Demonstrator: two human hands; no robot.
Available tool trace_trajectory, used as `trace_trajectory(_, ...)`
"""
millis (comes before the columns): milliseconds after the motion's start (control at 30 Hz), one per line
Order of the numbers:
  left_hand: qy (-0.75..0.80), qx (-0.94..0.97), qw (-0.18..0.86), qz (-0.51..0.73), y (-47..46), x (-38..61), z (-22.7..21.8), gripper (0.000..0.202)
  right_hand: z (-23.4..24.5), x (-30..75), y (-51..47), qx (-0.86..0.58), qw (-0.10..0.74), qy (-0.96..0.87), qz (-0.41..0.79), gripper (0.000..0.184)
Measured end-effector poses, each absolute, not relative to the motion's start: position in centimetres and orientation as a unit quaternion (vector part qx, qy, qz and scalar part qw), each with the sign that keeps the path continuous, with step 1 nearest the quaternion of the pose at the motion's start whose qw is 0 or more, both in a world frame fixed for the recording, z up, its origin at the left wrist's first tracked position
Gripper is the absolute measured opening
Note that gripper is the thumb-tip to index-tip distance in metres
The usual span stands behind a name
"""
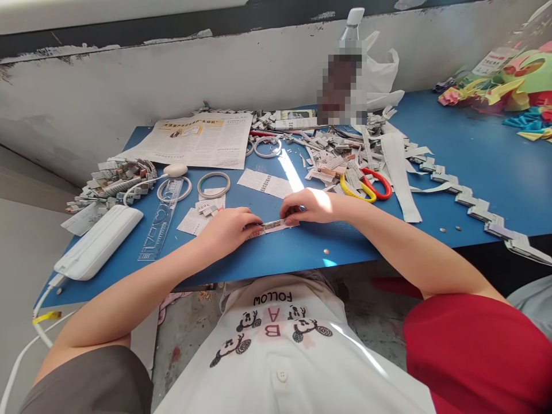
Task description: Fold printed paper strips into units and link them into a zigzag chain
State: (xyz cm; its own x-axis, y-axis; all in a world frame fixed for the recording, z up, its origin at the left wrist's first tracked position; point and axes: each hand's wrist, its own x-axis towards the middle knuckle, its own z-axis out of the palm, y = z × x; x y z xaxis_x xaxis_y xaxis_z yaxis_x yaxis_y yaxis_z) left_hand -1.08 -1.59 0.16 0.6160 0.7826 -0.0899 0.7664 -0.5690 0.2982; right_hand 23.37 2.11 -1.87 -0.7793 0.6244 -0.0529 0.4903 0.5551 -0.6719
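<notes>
A narrow folded strip of newspaper lies on the blue table near its front edge. My left hand presses its fingers closed on the strip's left end. My right hand pinches the strip's right end, fingers curled down on it. Both forearms rest over the table edge. Small cut paper pieces lie just left of my left hand.
Scissors with red and yellow handles lie among paper scraps behind my right hand. A clear ruler, rings, a white case, a newspaper sheet, folded paper chains and a bottle surround the work spot.
</notes>
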Motion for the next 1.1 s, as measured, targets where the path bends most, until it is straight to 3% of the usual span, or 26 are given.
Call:
trace_trajectory(300,0.33,0.941,0.0,-0.08,-1.6,-1.5,0.6,0.028,-2.2,23.6,2.0,-0.295,0.117,-0.897,0.309,0.012)
trace_trajectory(767,0.231,0.952,-0.129,-0.152,-2.9,-1.9,0.8,0.033,-1.4,22.6,-0.7,-0.222,0.026,-0.975,-0.014,0.021)
trace_trajectory(933,0.237,0.946,-0.173,-0.135,-4.9,-1.4,0.2,0.033,-1.7,21.6,-2.8,-0.269,-0.017,-0.959,-0.085,0.021)
trace_trajectory(1100,0.291,0.941,-0.157,-0.074,-7.2,-0.5,-1.2,0.039,-3.2,19.8,-5.6,-0.287,0.057,-0.948,-0.125,0.028)
